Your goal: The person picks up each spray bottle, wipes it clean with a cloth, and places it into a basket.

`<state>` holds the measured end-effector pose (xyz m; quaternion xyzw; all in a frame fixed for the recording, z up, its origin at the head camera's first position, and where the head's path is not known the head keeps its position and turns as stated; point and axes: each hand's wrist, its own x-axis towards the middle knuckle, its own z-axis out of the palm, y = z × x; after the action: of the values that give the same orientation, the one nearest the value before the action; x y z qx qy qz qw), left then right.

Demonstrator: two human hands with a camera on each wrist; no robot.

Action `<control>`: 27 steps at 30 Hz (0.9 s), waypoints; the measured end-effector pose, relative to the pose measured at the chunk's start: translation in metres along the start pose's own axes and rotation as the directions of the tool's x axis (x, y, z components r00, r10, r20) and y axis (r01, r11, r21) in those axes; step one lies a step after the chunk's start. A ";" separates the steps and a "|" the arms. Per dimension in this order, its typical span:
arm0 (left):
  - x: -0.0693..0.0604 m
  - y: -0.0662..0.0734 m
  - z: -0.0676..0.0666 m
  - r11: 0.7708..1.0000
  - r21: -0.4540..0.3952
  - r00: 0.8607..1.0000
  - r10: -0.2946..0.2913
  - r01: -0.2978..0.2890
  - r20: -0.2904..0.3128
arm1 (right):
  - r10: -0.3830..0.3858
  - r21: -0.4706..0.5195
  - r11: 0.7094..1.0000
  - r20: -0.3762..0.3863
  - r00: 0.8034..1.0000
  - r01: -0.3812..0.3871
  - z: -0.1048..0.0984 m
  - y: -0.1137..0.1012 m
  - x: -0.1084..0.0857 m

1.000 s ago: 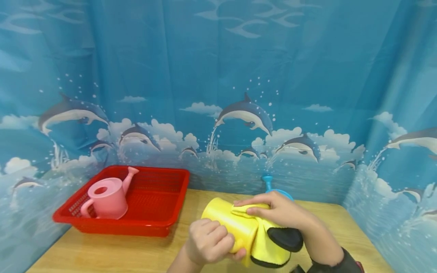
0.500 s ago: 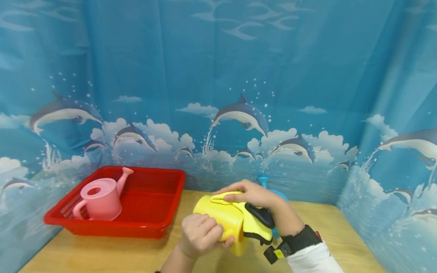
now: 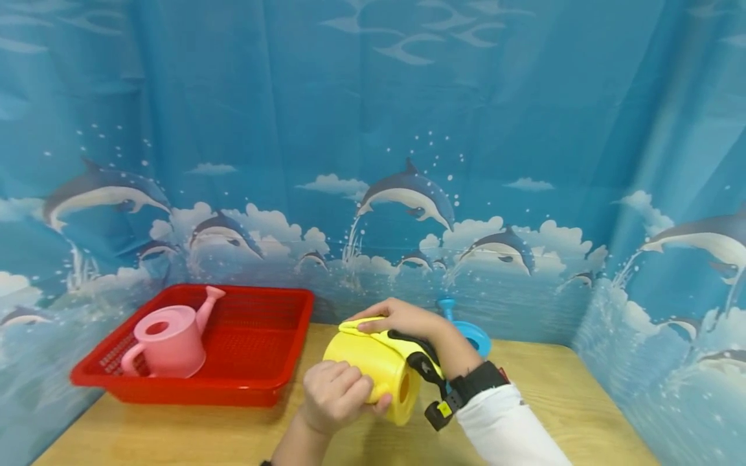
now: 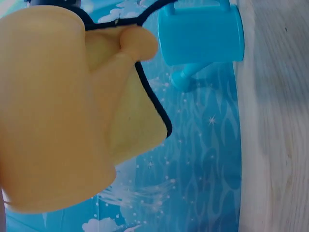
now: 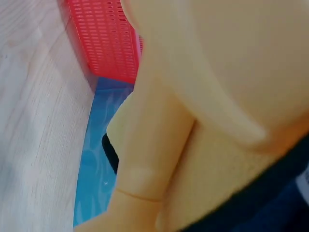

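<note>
Tipped on its side above the table, a yellow watering can (image 3: 364,359) points its top opening toward the right. My left hand (image 3: 338,395) grips it on the near side, with the thumb under the rim. My right hand (image 3: 402,320) holds a yellow cloth (image 3: 350,327) with black edging against the can's upper side. In the left wrist view the can's spout (image 4: 113,82) runs in front of the cloth (image 4: 137,116). The right wrist view shows the spout (image 5: 149,140) and the cloth (image 5: 212,179) close up; neither hand's grip is plain there.
At the left a red basket (image 3: 262,391) stands on the wooden table (image 3: 553,401), with a pink watering can (image 3: 175,346) upright inside. A blue watering can (image 3: 474,336) stands behind my right forearm. A blue dolphin curtain (image 3: 373,129) surrounds the table's back and sides.
My right hand and the cloth have moved left along the yellow can. The can's opening has come into sight, and more of the blue can shows. The head view has shifted slightly right.
</note>
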<state>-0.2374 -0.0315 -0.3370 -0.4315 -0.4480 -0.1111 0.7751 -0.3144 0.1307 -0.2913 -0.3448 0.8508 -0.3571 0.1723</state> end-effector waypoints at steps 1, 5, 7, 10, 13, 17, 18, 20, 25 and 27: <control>-0.001 0.000 0.000 1.000 0.000 1.000 -0.005 0.005 -0.003 | 0.001 -0.013 1.000 -0.001 1.000 -0.001 0.000 0.000 0.000; -0.003 -0.002 -0.001 1.000 0.001 0.999 -0.024 0.024 -0.021 | -0.016 -0.010 1.000 0.009 1.000 0.016 -0.004 0.002 -0.008; -0.004 -0.003 -0.002 1.000 -0.001 0.999 -0.030 0.030 -0.029 | -0.038 0.000 0.999 0.011 0.999 0.038 -0.007 0.003 -0.015; -0.004 -0.005 -0.002 1.000 -0.007 0.999 -0.021 0.021 -0.043 | -0.070 0.026 0.997 0.010 0.998 0.069 -0.010 0.006 -0.027; -0.003 -0.007 -0.002 1.000 -0.011 0.998 -0.007 0.007 -0.055 | -0.093 0.045 0.995 -0.001 0.996 0.093 -0.011 0.009 -0.040; -0.003 -0.010 -0.002 1.000 -0.022 0.997 0.004 -0.005 -0.074 | -0.102 0.024 0.994 -0.031 0.994 0.102 -0.012 0.014 -0.059; -0.003 -0.010 -0.002 1.000 -0.026 0.997 0.005 -0.007 -0.078 | -0.103 0.007 0.995 -0.041 0.994 0.104 -0.012 0.015 -0.064; -0.003 -0.010 -0.001 0.999 -0.033 0.996 0.008 -0.011 -0.086 | -0.093 -0.007 0.996 -0.066 0.993 0.093 -0.011 0.018 -0.074; -0.003 -0.010 -0.001 0.999 -0.038 0.995 0.012 -0.016 -0.101 | -0.074 0.000 0.997 -0.103 0.992 0.075 -0.009 0.023 -0.089; -0.003 -0.010 -0.001 0.999 -0.032 0.995 0.011 -0.015 -0.099 | -0.073 -0.007 0.997 -0.122 0.990 0.072 -0.008 0.025 -0.089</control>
<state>-0.2445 -0.0392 -0.3340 -0.4410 -0.4046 -0.1345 0.7898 -0.2674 0.2106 -0.2999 -0.3531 0.8472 -0.3825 0.1062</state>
